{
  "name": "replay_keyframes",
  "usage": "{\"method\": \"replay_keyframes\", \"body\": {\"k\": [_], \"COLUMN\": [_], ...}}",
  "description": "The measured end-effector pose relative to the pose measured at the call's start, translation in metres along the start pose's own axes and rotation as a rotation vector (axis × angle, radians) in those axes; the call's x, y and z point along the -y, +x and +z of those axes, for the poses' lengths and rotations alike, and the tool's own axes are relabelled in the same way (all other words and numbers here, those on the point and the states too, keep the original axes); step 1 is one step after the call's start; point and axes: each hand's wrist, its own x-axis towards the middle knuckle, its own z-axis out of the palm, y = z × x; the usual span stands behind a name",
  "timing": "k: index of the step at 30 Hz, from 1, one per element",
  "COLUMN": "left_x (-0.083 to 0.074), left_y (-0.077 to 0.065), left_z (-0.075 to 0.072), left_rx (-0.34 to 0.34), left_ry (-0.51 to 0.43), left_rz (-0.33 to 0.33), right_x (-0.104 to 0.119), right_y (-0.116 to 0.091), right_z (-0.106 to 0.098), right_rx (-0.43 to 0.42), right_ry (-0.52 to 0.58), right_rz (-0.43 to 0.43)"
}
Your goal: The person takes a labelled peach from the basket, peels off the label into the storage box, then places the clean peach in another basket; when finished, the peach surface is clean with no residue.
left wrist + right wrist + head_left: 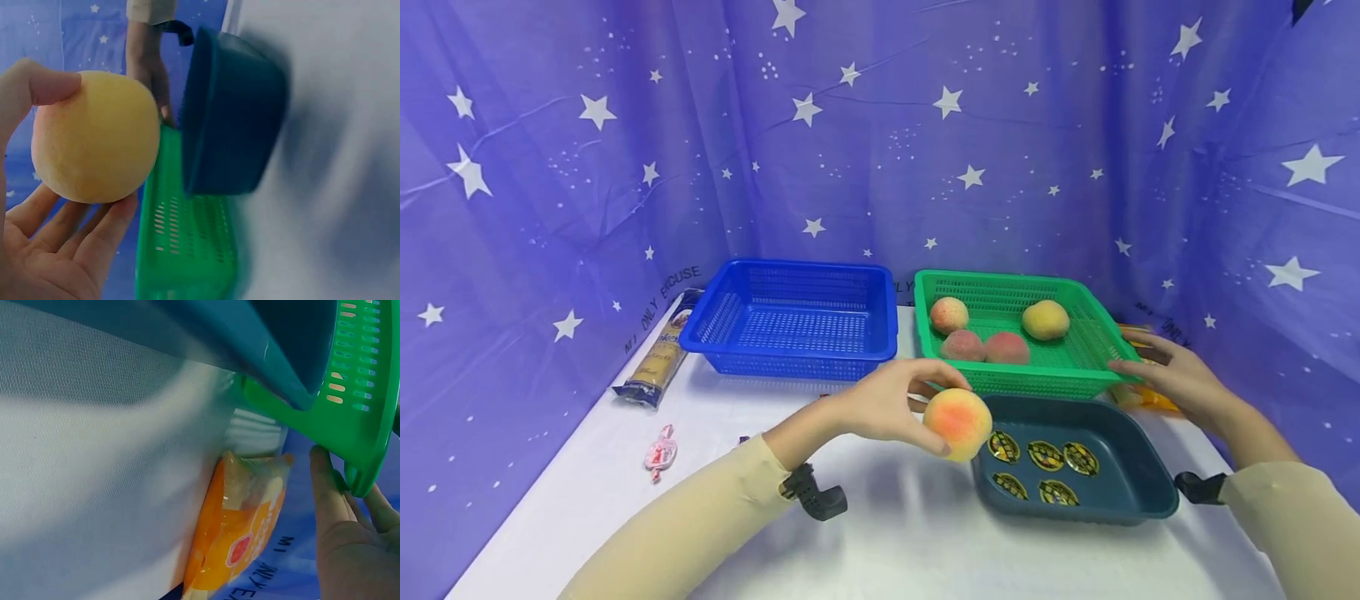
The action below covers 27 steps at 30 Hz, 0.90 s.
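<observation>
My left hand (887, 404) holds a yellow peach with a red blush (957, 425), thumb on one side and fingers on the other. The left wrist view shows the peach's plain yellow side (103, 140). This hand is over the table, just left of a dark teal tray (1138, 500). At the right front corner of a green basket (1078, 333), my right hand (1183, 383) grips the rim, with the thumb and fingers on either side of it (359, 550). Several peaches, among them a yellow one (1046, 320), lie in the green basket.
A blue basket (790, 360) stands at the back left. Beside it lies a long wrapped packet (658, 358), with a pink wrapped candy (661, 452) in front. An orange packet (240, 525) lies right of the green basket. Several round stickers (1045, 455) show inside the teal tray.
</observation>
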Motion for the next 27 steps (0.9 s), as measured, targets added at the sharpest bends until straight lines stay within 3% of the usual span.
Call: {"method": "replay_keyframes", "body": {"k": [4,9,17,23,27], "left_x": [-0.008,-0.013,-0.010,-0.003,0.001], "left_y": [0.030,0.064,0.117,0.150,0.166], "left_z": [-0.006,-0.017,-0.026,-0.034,-0.041], "left_rx": [-0.007,-0.070,-0.246,-0.351,-0.383], "left_ry": [-0.031,-0.003,-0.094,-0.082,-0.017], "left_rz": [0.008,0.006,-0.137,-0.252,-0.327], "right_x": [-0.007,-0.015,-0.020,-0.021,-0.018], "right_y": [0.001,0.007,0.004,0.007,0.010], "right_z": [-0.004,-0.004,-0.007,-0.006,-0.003], "right_rx": [0.036,0.097,0.079,0.077,0.079], "right_ry": [0.027,0.094,0.043,0.040,0.063], "right_rz": [-0.007,-0.017,-0.007,-0.016,-0.021]}}
